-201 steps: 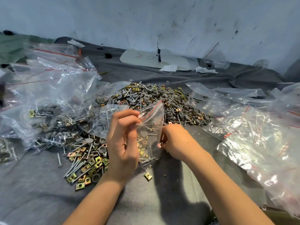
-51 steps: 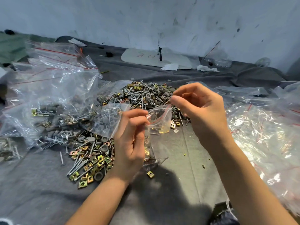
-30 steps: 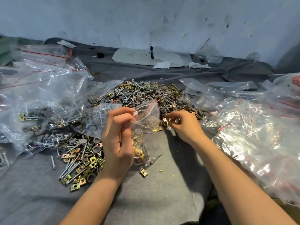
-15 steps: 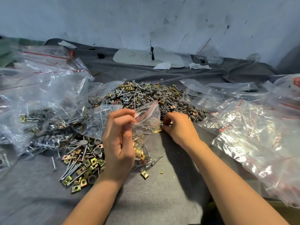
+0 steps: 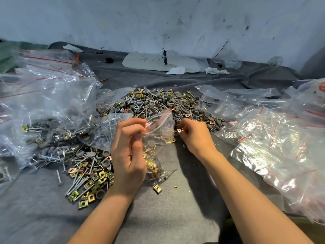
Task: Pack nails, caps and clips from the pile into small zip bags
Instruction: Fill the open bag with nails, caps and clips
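Scuffed pale wall (image 5: 158,18) at the back; grey cloth (image 5: 167,217) covers the whole work surface. A white board (image 5: 158,63) with pen marks lies flat near the wall, with tissue scraps (image 5: 175,70) beside it.

Far left: a heap of filled clear bags (image 5: 44,106) with red zip strips; nails, grey caps and brass clips are visible through the plastic. Just right of the heap, nearer the person, a loose scatter (image 5: 88,178) of long nails, square clips and a few caps is spread on the cloth.

Centre: left hand (image 5: 128,155) raised, fingers curled, thumb and fingertips pinching the mouth of a small zip bag (image 5: 158,131) at its red strip. The bag hangs below the hand, its lower end on the cloth, partly filled with clips, nails and at least one cap. One single clip (image 5: 156,187) lies on the cloth just below the bag.

Behind the hands: the main pile (image 5: 158,103) of nails, caps and clips, mixed.

Right hand (image 5: 195,136) low at the pile's near edge, just right of the bag mouth, fingers curled, a small metal clip (image 5: 179,131) pinched at the fingertips.

Far right: a slack drift of empty bags (image 5: 281,147), glossy and overlapping, running off the frame edge.
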Action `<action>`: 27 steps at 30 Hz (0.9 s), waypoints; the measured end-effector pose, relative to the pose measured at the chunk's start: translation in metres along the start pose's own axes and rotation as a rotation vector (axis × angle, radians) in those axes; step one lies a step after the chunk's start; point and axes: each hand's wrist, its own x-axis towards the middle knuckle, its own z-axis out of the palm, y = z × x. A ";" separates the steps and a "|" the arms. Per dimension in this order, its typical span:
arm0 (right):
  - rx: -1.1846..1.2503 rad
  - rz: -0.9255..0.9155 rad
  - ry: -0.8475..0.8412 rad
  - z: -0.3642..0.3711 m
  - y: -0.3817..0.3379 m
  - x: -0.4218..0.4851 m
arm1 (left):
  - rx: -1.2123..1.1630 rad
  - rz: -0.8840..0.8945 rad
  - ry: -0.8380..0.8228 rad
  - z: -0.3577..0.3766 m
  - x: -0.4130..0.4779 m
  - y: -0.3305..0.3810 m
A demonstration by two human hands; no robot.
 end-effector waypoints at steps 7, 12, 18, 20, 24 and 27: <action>0.722 -0.075 0.258 -0.047 -0.028 -0.005 | 0.017 -0.011 -0.027 0.002 -0.001 0.000; 0.613 -0.404 0.228 -0.057 -0.061 -0.026 | 0.026 0.029 -0.057 0.003 -0.001 0.003; 0.573 -0.289 0.314 -0.056 -0.047 -0.022 | 0.021 0.008 -0.029 0.002 -0.002 0.000; 0.493 -0.171 0.362 -0.054 -0.033 -0.014 | 0.005 -0.014 -0.011 0.003 -0.002 -0.001; 0.175 -0.005 0.009 -0.034 -0.007 -0.006 | -0.021 -0.006 -0.004 0.002 -0.002 -0.003; 0.030 -0.052 -0.187 -0.014 -0.002 -0.005 | -0.010 0.002 0.003 0.001 -0.001 -0.003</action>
